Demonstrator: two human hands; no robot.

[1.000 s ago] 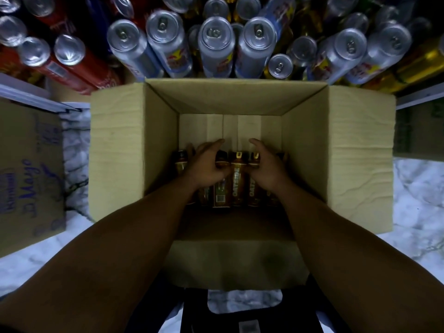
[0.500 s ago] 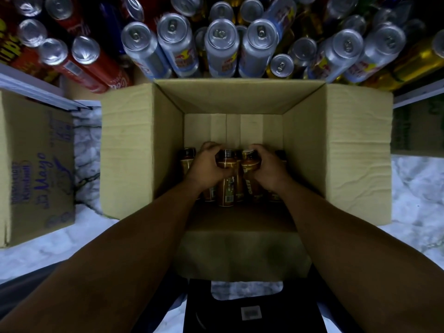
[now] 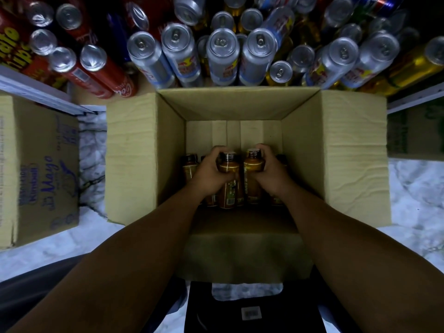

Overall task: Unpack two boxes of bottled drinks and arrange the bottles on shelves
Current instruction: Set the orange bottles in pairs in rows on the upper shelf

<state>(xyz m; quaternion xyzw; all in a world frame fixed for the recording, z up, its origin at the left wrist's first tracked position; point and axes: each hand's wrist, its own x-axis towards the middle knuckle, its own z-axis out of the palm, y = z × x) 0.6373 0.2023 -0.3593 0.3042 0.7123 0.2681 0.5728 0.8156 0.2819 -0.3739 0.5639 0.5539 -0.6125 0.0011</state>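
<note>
Left hand [image 3: 208, 173] and right hand [image 3: 272, 170] each curl round an amber dark-capped bottle [image 3: 227, 167] in the open brown cardboard box [image 3: 144, 152]; best lifted vertically, clearing neighbouring bottles [image 3: 189, 165].

We look down on a white marbled floor [image 3: 413, 188]. An open cardboard box [image 3: 355, 164] stands on it in the middle, flaps spread left and right. Well to its left a closed carton with purple Mayo print [image 3: 43, 169] lies on the same floor. At the near edge sits a black plastic piece with a handle slot [image 3: 252, 316], perhaps a stool; the box's near flap hangs just above it. Beyond the box a low shelf [image 3: 79, 92] carries upright drink cans: red cola cans [image 3: 101, 68] at left, silver-and-blue cans [image 3: 222, 58] in the centre, gold cans [image 3: 413, 66] at right. A green-printed carton [image 3: 413, 133] sits at far right.
</note>
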